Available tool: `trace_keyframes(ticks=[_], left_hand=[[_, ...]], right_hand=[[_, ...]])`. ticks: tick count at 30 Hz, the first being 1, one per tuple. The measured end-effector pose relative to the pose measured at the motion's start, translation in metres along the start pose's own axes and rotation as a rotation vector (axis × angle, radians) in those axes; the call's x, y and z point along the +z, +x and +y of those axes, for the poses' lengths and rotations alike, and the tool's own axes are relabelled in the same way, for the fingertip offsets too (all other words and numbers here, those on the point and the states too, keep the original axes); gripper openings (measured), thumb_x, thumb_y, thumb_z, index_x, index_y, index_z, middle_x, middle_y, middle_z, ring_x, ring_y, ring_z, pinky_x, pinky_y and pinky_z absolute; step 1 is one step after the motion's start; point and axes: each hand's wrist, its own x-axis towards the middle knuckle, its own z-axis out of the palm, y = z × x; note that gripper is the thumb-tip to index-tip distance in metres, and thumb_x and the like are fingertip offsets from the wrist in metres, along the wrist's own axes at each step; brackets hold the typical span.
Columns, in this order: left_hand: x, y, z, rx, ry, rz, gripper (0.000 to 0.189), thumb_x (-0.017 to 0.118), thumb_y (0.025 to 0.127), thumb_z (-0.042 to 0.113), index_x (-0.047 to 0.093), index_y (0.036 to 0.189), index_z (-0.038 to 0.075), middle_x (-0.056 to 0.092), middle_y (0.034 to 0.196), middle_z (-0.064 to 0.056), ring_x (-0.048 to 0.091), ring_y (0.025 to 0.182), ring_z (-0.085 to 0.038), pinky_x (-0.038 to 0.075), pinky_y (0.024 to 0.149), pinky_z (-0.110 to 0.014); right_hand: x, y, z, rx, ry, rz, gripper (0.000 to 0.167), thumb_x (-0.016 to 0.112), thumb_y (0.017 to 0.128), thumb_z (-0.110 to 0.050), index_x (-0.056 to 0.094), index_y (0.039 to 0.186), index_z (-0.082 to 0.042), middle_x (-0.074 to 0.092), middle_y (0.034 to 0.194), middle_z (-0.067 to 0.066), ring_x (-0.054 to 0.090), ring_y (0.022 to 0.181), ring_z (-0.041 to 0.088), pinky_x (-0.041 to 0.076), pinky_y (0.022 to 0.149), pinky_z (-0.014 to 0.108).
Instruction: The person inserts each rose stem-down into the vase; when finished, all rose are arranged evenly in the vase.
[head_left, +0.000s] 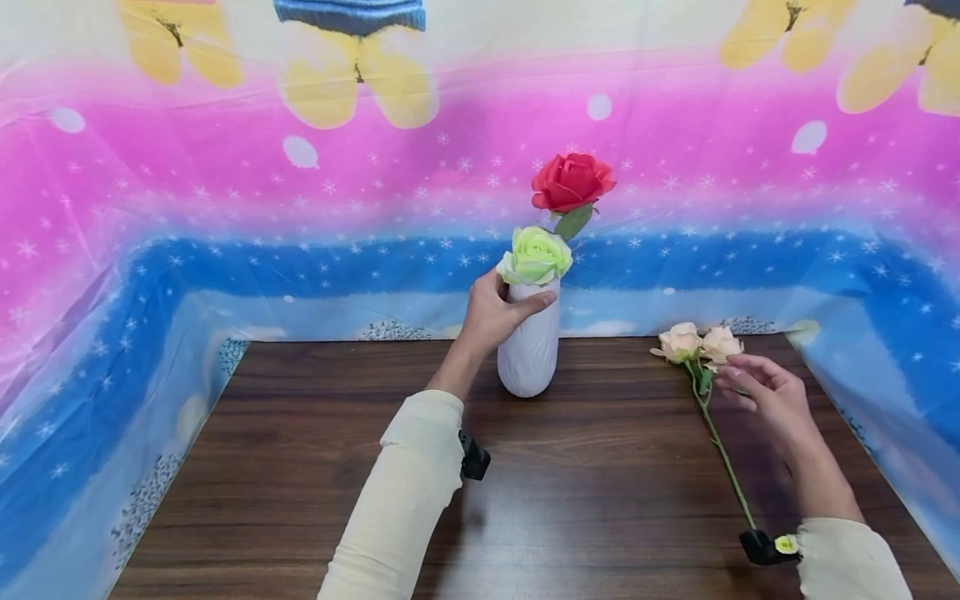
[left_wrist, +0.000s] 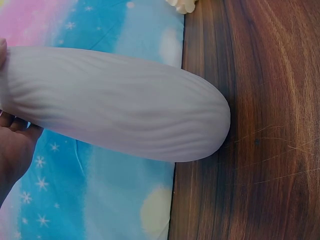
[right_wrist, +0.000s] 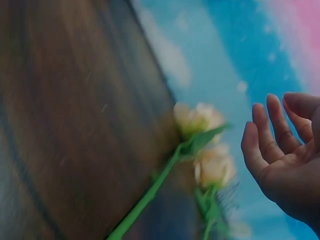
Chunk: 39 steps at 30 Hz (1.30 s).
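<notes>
My left hand [head_left: 491, 317] grips a white vase [head_left: 528, 354] just below its mouth, thumb across the front. A pale green rose [head_left: 536, 254] sits low at the vase's mouth, and a red rose [head_left: 572, 182] rises higher behind it. In the left wrist view the rippled side of the vase [left_wrist: 120, 102] fills the middle. Toward the right, a stem with two cream roses [head_left: 680, 342] lies on the table, blooms at the far edge. Beside those blooms is my right hand [head_left: 776, 404]; the right wrist view shows its fingers loosely bent, holding nothing.
The dark wooden table [head_left: 360, 467] ends at a patterned cloth backdrop [head_left: 390, 192], which surrounds its far edge and both sides. A black wrist camera [head_left: 474, 457] sits at the left cuff, another black device [head_left: 761, 547] at the right one.
</notes>
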Motion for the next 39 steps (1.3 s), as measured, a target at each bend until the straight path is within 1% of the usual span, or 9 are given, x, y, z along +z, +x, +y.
trace_keyframes(ticks=[8, 16, 19, 22, 24, 26, 29, 35, 39], left_hand=[[0.001, 0.000, -0.001, 0.011, 0.006, 0.000, 0.051, 0.085, 0.084, 0.025, 0.063, 0.128, 0.010, 0.071, 0.125, -0.010, 0.070, 0.114, -0.026, 0.058, 0.097, -0.043], [0.002, 0.000, -0.001, 0.013, 0.004, -0.007, 0.052, 0.085, 0.084, 0.025, 0.062, 0.129, 0.010, 0.070, 0.126, -0.010, 0.069, 0.116, -0.025, 0.058, 0.098, -0.043], [0.001, 0.000, 0.000, 0.007, 0.007, -0.004, 0.052, 0.085, 0.085, 0.026, 0.062, 0.129, 0.010, 0.070, 0.126, -0.010, 0.069, 0.116, -0.026, 0.058, 0.098, -0.043], [0.001, 0.000, 0.000, -0.002, 0.011, -0.003, 0.052, 0.084, 0.085, 0.026, 0.062, 0.129, 0.010, 0.070, 0.126, -0.011, 0.069, 0.116, -0.026, 0.058, 0.098, -0.043], [0.001, 0.000, 0.000, -0.005, 0.015, -0.003, 0.052, 0.084, 0.085, 0.026, 0.062, 0.129, 0.010, 0.070, 0.126, -0.011, 0.069, 0.116, -0.026, 0.058, 0.098, -0.043], [0.001, 0.000, 0.000, -0.008, 0.015, -0.003, 0.053, 0.084, 0.085, 0.026, 0.062, 0.129, 0.010, 0.070, 0.126, -0.011, 0.069, 0.116, -0.026, 0.058, 0.098, -0.043], [0.001, -0.001, -0.001, -0.009, 0.014, -0.002, 0.053, 0.084, 0.085, 0.026, 0.062, 0.130, 0.010, 0.070, 0.127, -0.010, 0.069, 0.117, -0.026, 0.058, 0.098, -0.044], [0.000, 0.001, -0.001, -0.006, 0.018, -0.002, 0.055, 0.084, 0.085, 0.026, 0.061, 0.132, 0.010, 0.069, 0.129, -0.009, 0.068, 0.120, -0.026, 0.057, 0.101, -0.045], [0.000, 0.001, -0.001, -0.013, 0.012, -0.001, 0.055, 0.085, 0.084, 0.026, 0.061, 0.131, 0.010, 0.069, 0.129, -0.010, 0.068, 0.119, -0.026, 0.057, 0.101, -0.044]], right_hand=[[-0.028, 0.002, 0.039, 0.188, -0.218, -0.014, 0.016, 0.061, 0.103, -0.021, 0.063, 0.119, -0.023, 0.073, 0.092, -0.025, 0.070, 0.086, -0.006, 0.059, 0.075, 0.016], [-0.031, 0.004, 0.058, 0.266, -0.493, -0.070, 0.056, 0.052, 0.107, -0.024, 0.037, 0.147, 0.012, 0.064, 0.093, -0.032, 0.063, 0.087, -0.012, 0.056, 0.079, 0.014], [-0.030, 0.006, 0.059, 0.278, -0.601, -0.075, 0.055, 0.054, 0.106, -0.025, 0.042, 0.145, 0.013, 0.069, 0.100, -0.020, 0.061, 0.085, -0.013, 0.056, 0.078, 0.014], [-0.027, 0.008, 0.059, 0.259, -0.756, -0.069, 0.052, 0.059, 0.103, -0.028, 0.053, 0.138, 0.010, 0.074, 0.109, 0.007, 0.060, 0.083, -0.009, 0.055, 0.075, 0.018], [-0.024, 0.008, 0.060, 0.245, -0.850, -0.054, 0.051, 0.062, 0.101, -0.031, 0.059, 0.132, 0.009, 0.071, 0.116, 0.023, 0.065, 0.087, 0.004, 0.053, 0.074, 0.022], [-0.022, 0.009, 0.060, 0.234, -0.920, -0.038, 0.050, 0.064, 0.099, -0.033, 0.063, 0.128, 0.008, 0.069, 0.120, 0.029, 0.067, 0.089, 0.016, 0.051, 0.073, 0.025], [-0.019, 0.012, 0.059, 0.242, -0.964, -0.029, 0.050, 0.067, 0.097, -0.036, 0.066, 0.123, 0.006, 0.070, 0.115, 0.028, 0.067, 0.093, 0.027, 0.049, 0.073, 0.028], [-0.013, 0.016, 0.058, 0.279, -0.970, -0.009, 0.038, 0.070, 0.095, -0.029, 0.070, 0.113, 0.005, 0.074, 0.098, 0.016, 0.061, 0.078, 0.016, 0.047, 0.068, 0.027], [-0.011, 0.019, 0.057, 0.300, -0.967, 0.010, 0.033, 0.067, 0.096, -0.023, 0.069, 0.110, 0.006, 0.071, 0.102, 0.020, 0.060, 0.082, 0.023, 0.045, 0.067, 0.027]])
